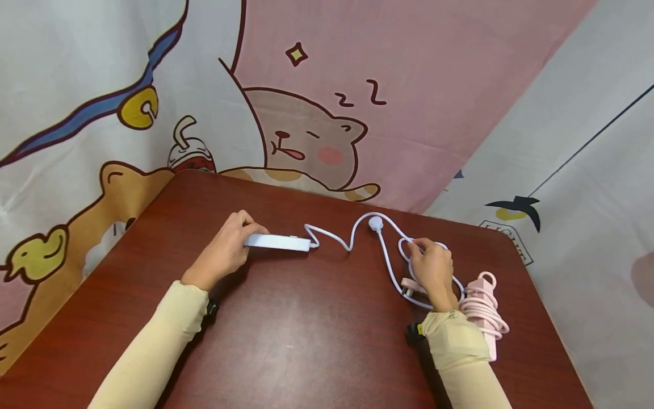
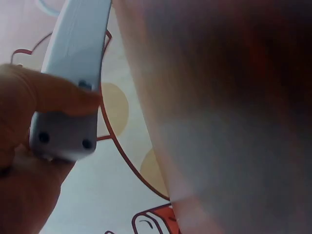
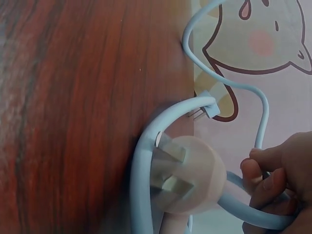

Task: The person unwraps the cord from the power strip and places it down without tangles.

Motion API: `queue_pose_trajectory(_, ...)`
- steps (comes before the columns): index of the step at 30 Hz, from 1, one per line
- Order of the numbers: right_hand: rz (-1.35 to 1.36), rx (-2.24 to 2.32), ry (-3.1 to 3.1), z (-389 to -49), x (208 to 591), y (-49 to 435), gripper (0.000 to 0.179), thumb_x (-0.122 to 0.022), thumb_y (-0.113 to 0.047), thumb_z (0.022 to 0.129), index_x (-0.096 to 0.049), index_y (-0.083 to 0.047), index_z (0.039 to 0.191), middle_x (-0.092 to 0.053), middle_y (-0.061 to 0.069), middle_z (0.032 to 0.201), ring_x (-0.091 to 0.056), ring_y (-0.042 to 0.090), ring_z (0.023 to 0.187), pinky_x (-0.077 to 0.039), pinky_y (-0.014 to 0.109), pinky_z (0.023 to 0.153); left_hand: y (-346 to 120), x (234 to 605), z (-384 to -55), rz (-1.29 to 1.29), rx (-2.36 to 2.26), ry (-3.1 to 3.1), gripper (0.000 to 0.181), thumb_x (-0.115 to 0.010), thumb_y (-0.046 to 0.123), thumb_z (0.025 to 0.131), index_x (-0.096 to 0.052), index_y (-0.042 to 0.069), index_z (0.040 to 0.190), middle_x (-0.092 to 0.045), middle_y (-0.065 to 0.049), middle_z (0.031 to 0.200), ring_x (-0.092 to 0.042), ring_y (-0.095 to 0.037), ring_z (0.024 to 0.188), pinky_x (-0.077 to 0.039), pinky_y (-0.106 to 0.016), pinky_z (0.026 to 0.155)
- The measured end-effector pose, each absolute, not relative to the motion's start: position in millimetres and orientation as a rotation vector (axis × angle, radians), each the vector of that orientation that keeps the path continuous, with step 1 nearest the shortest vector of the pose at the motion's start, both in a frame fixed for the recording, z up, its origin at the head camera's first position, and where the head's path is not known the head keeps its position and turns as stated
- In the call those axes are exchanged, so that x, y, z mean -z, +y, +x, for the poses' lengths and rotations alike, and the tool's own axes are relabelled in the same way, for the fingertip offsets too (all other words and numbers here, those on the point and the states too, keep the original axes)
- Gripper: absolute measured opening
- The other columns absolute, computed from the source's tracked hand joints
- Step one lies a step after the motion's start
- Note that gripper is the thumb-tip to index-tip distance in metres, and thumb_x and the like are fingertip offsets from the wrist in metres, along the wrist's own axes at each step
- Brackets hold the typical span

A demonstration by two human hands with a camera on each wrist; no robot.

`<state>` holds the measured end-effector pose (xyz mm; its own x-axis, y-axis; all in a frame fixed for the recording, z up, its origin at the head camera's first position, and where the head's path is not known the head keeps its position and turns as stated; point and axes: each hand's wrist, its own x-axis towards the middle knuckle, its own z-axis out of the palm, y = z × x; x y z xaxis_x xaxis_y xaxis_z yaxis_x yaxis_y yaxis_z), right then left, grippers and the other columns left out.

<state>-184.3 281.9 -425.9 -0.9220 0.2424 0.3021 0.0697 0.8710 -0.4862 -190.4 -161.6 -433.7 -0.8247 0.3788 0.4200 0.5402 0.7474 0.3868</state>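
My left hand (image 1: 225, 250) grips one end of a white power strip (image 1: 280, 242), held above the tabletop. Dark screw holes show on the strip's casing (image 2: 80, 41) in the left wrist view, with the thumb across it. From its other end a white cord (image 1: 334, 236) runs in bends to the right. My right hand (image 1: 433, 270) pinches that cord among its loose loops. The cord's white plug (image 1: 376, 224) lies between the hands, near the far edge. Beside the right hand is a pink plug (image 1: 413, 286), large and blurred in the right wrist view.
A pink power strip (image 1: 482, 307), its cord wound around it, lies right of my right hand. Everything is on a reddish-brown table (image 1: 301, 335). Behind its far edge hangs a cartoon-printed curtain (image 1: 419, 74).
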Motion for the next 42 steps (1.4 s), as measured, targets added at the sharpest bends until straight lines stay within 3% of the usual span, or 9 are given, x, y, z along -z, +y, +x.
queue_pose_trajectory(4,-0.226,-0.689,-2.682,-184.3,426.3,278.9,0.024,-0.067,-0.029,0.097,-0.077,-0.012,0.110,-0.077,0.020,0.107,-0.070,0.050,0.099,-0.052,0.064,0.078,-162.3,433.7,-201.2,-0.649,0.584,-2.653,0.048,-0.060,-0.024,0.074,-0.070,0.011,0.106,-0.055,-0.011,0.103,-0.054,-0.030,0.100,-0.052,-0.042,0.081)
queue_pose_trajectory(11,-0.163,-0.659,-2.665,-180.8,424.0,279.4,0.023,-0.068,-0.027,0.097,-0.077,-0.010,0.110,-0.077,0.021,0.100,-0.071,0.049,0.093,-0.052,0.063,0.075,-158.3,433.7,-197.6,-0.760,0.491,-2.796,0.041,-0.063,-0.019,0.078,-0.052,0.009,0.106,-0.064,-0.013,0.103,-0.062,-0.030,0.077,-0.055,-0.043,0.072)
queue_pose_trajectory(15,-0.134,-0.654,-2.654,-179.3,423.1,281.3,0.023,-0.069,-0.025,0.096,-0.077,-0.008,0.109,-0.077,0.020,0.097,-0.071,0.049,0.090,-0.052,0.062,0.074,-155.4,435.7,-190.1,-0.818,0.583,-2.893,0.044,-0.065,-0.015,0.083,-0.050,0.006,0.118,-0.066,-0.013,0.105,-0.066,-0.029,0.092,-0.056,-0.045,0.085)
queue_pose_trajectory(20,-0.110,-0.647,-2.686,-175.8,420.4,283.5,0.024,-0.067,-0.025,0.097,-0.076,-0.008,0.112,-0.077,0.020,0.096,-0.071,0.046,0.087,-0.052,0.061,0.074,-151.0,434.3,-185.3,-0.769,0.711,-3.014,0.042,-0.067,0.009,0.096,-0.050,0.008,0.135,-0.065,-0.015,0.124,-0.063,-0.032,0.114,-0.051,-0.051,0.100)
queue_pose_trajectory(29,0.025,-0.643,-2.793,-163.6,401.7,287.7,0.032,-0.066,-0.025,0.098,-0.071,-0.006,0.124,-0.076,0.022,0.105,-0.070,0.044,0.097,-0.051,0.059,0.082,-144.9,425.0,-185.0,-0.701,0.696,-2.985,0.049,-0.070,0.023,0.097,-0.051,0.004,0.139,-0.061,-0.018,0.135,-0.054,-0.039,0.127,-0.043,-0.054,0.108)
queue_pose_trajectory(34,-0.004,-0.648,-2.753,-148.5,376.9,302.3,0.034,-0.064,-0.023,0.099,-0.069,-0.003,0.126,-0.075,0.023,0.098,-0.068,0.039,0.086,-0.050,0.054,0.079,-122.2,405.0,-179.2,-0.741,0.685,-2.695,0.038,-0.067,0.016,0.097,-0.057,0.004,0.131,-0.063,-0.014,0.127,-0.052,-0.037,0.123,-0.041,-0.049,0.108)
queue_pose_trajectory(38,-0.086,-0.633,-2.796,-129.7,356.6,328.5,0.038,-0.061,-0.029,0.102,-0.067,-0.003,0.129,-0.068,0.019,0.083,-0.055,0.027,0.060,-0.045,0.041,0.060,-82.5,390.3,-169.4,-0.826,0.782,-2.440,0.029,-0.066,0.006,0.093,-0.061,0.005,0.121,-0.065,-0.009,0.114,-0.054,-0.031,0.109,-0.043,-0.041,0.099)
queue_pose_trajectory(41,-0.144,-0.607,-2.876,-118.4,349.5,354.2,0.044,-0.056,-0.034,0.104,-0.064,-0.002,0.133,-0.068,0.023,0.087,-0.057,0.030,0.062,-0.045,0.042,0.060,-42.0,386.3,-157.0,-0.901,0.871,-2.373,0.026,-0.067,0.005,0.092,-0.063,0.007,0.118,-0.064,-0.005,0.109,-0.055,-0.025,0.102,-0.047,-0.036,0.092)
queue_pose_trajectory(42,-0.159,-0.596,-2.905,-116.1,349.0,362.7,0.045,-0.055,-0.034,0.105,-0.063,-0.001,0.134,-0.070,0.027,0.094,-0.062,0.039,0.072,-0.049,0.048,0.066,-27.3,386.4,-152.0,-0.932,0.898,-2.375,0.026,-0.067,0.006,0.092,-0.063,0.008,0.118,-0.065,-0.004,0.109,-0.056,-0.023,0.101,-0.048,-0.035,0.091)
